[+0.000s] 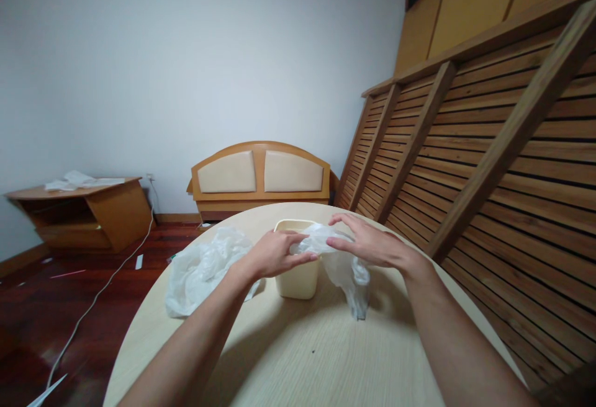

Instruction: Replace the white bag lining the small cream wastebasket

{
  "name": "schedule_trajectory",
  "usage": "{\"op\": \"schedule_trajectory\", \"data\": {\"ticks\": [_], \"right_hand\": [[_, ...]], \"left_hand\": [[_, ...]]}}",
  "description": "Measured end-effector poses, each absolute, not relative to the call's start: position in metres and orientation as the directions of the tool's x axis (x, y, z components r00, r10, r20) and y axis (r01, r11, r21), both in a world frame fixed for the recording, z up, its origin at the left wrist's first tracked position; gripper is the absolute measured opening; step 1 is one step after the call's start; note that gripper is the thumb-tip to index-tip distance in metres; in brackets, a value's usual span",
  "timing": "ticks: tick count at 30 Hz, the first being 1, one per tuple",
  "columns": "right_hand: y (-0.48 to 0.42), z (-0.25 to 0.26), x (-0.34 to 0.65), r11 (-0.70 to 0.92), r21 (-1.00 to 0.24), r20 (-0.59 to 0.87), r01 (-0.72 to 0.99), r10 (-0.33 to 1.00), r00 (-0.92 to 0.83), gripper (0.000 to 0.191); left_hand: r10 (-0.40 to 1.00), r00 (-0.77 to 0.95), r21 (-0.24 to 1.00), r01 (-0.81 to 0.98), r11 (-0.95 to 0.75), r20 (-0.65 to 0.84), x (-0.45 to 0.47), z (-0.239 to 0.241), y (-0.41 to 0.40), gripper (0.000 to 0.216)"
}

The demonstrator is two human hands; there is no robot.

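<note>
A crumpled translucent white plastic bag (321,239) stretches between my two hands above a small cream-coloured bin (297,283). The bin stands upright on the round pale wood table (298,357). At the bin's near left rim, my left hand (282,252) has the bag between thumb and fingers. My right hand (370,241) is curved around the bag's other side, thumb against the plastic and fingers spread behind it. From beneath the right hand, the loose end of the bag hangs down to the table. Much of the bin's opening is hidden by the bag and my left hand.
Another heap of white plastic bags (209,264) lies on the table's left side. Beyond the table is a wooden headboard (259,154). Slatted wooden panels (465,165) lean at the right. A low cabinet (107,214) and a white cable (112,277) are on the left.
</note>
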State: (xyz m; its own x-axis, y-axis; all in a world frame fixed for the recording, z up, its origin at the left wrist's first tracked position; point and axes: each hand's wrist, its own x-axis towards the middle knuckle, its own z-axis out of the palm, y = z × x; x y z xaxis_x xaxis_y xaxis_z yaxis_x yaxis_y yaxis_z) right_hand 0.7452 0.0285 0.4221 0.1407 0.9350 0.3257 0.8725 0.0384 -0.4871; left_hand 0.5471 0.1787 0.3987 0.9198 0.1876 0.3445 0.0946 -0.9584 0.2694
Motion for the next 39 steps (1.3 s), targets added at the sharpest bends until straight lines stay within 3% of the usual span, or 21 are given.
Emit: {"op": "schedule_trajectory", "data": {"ticks": [5, 8, 13, 16, 23, 26, 31, 39], "right_hand": [[0.047, 0.408, 0.734, 0.161, -0.575, 0.333, 0.802, 0.942, 0.050, 0.101], [0.054, 0.395, 0.741, 0.125, -0.633, 0.289, 0.764, 0.954, 0.083, 0.110], [0.050, 0.387, 0.760, -0.040, -0.632, 0.186, 0.774, 0.962, 0.201, 0.087], [0.043, 0.395, 0.761, -0.058, -0.602, 0.187, 0.796, 0.960, 0.211, 0.073], [0.028, 0.420, 0.746, 0.147, -0.592, 0.209, 0.793, 0.978, -0.026, 0.042], [0.029, 0.424, 0.746, 0.183, -0.574, 0.290, 0.799, 0.957, -0.011, 0.028], [0.035, 0.424, 0.751, 0.211, -0.593, 0.431, 0.777, 0.898, 0.085, 0.024], [0.050, 0.419, 0.749, 0.289, -0.742, 0.556, 0.605, 0.769, 0.316, 0.017]], "left_hand": [[0.141, 0.922, 0.248, 0.051, -0.968, 0.361, 0.547, 0.399, 0.177, 0.051], [0.145, 0.909, 0.250, 0.047, -0.967, 0.391, 0.548, 0.400, 0.175, 0.058], [0.169, 0.886, 0.299, 0.036, -0.954, 0.431, 0.549, 0.399, 0.172, 0.051], [0.170, 0.874, 0.310, 0.024, -0.951, 0.454, 0.551, 0.399, 0.171, 0.045], [0.237, 0.849, 0.348, 0.067, -0.935, 0.473, 0.552, 0.394, 0.174, 0.046], [0.298, 0.825, 0.395, 0.099, -0.913, 0.481, 0.553, 0.391, 0.178, 0.046], [0.365, 0.780, 0.425, 0.141, -0.894, 0.508, 0.555, 0.388, 0.185, 0.047], [0.356, 0.666, 0.471, 0.008, -0.882, 0.656, 0.560, 0.377, 0.199, 0.042]]}}
